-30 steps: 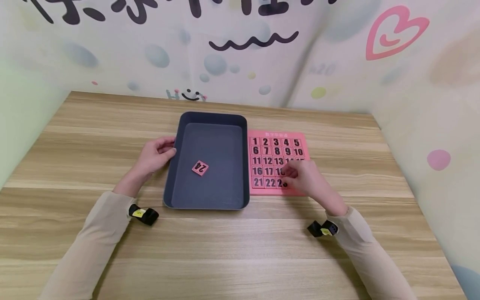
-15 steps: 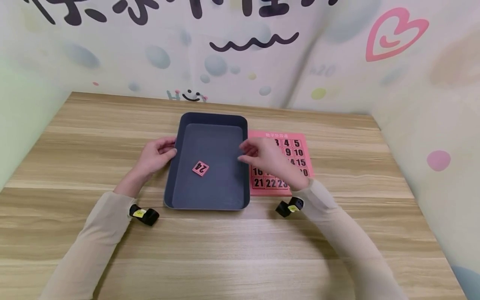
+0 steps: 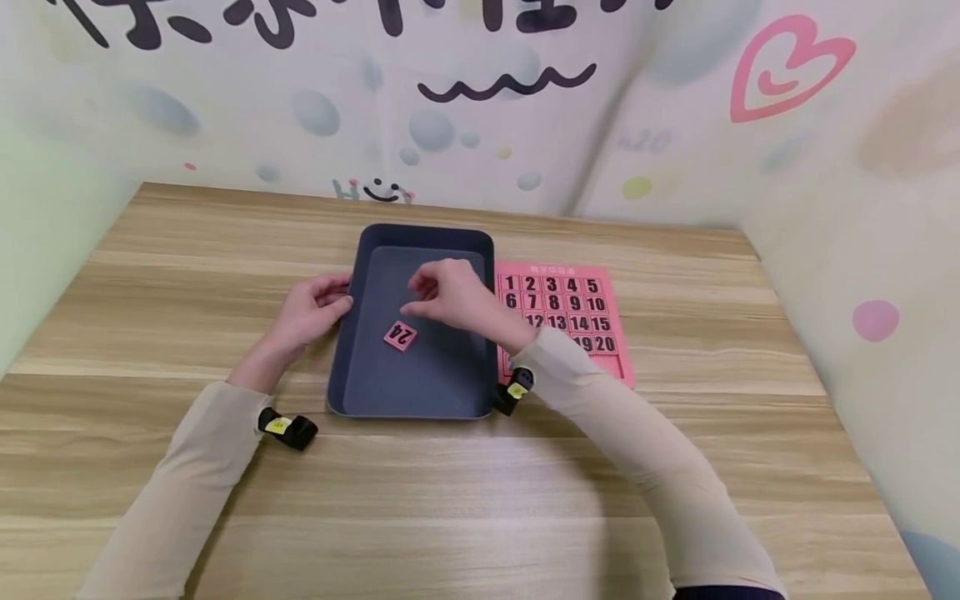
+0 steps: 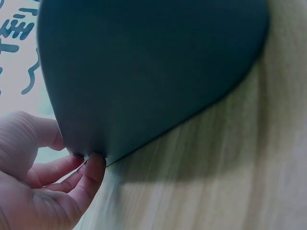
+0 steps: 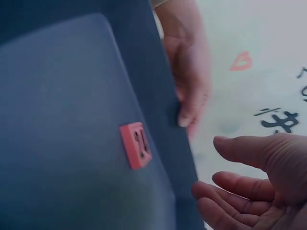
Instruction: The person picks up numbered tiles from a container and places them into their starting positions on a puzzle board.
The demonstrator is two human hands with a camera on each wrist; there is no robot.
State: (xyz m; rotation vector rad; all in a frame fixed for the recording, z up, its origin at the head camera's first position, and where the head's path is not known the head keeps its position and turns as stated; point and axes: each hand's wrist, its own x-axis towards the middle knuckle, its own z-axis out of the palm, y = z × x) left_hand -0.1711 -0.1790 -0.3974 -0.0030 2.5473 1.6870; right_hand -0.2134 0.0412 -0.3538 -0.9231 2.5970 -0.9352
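Observation:
A dark grey rectangular tray [image 3: 420, 392] lies on the table. My left hand [image 3: 309, 310] holds its left side, thumb at the rim and the other fingertips against the outer wall, as the left wrist view [image 4: 57, 182] shows close up. Inside the tray is one pink square number tile [image 3: 401, 336] marked 24, seen upside down. My right hand [image 3: 453, 296] hovers over the tray, just above and right of that tile. In the right wrist view its thumb and fingers are apart, with nothing between them, and the tile [image 5: 135, 146] lies past them on the tray floor.
Right of the tray lies a pink number board [image 3: 621, 367] with rows of numbered tiles; my right forearm covers its lower left part. Each wrist carries a small black camera. A patterned backdrop [image 3: 480, 150] rises behind the wooden table [image 3: 420, 517].
My right hand has moved left from the board's lower rows, across the tray's right rim, to above the tile. The left hand, tray and tile have stayed in place.

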